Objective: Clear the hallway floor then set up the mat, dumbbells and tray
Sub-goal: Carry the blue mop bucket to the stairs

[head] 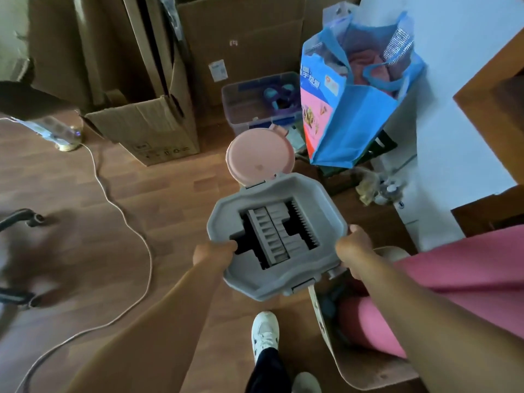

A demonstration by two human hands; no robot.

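Note:
I hold a grey mop bucket (286, 279) with a slotted wringer top above the wooden floor (85, 194). My left hand (214, 252) grips its left rim, fingers hooked into the opening. My right hand (354, 249) grips its right rim. A pink rolled mat (465, 265) lies at the right, one rolled end (365, 327) under my right forearm. A beige tray (365, 373) sits on the floor under that mat. Something dark blue (330, 304), perhaps a dumbbell, lies in the tray, mostly hidden.
A pink round-lidded bin (259, 154) stands just beyond the bucket. Behind it are a clear storage box (261, 103), a blue shopping bag (360, 95) and cardboard boxes (147, 129). A white cable (124, 222) snakes across the floor at the left. My white shoe (265, 333) is below.

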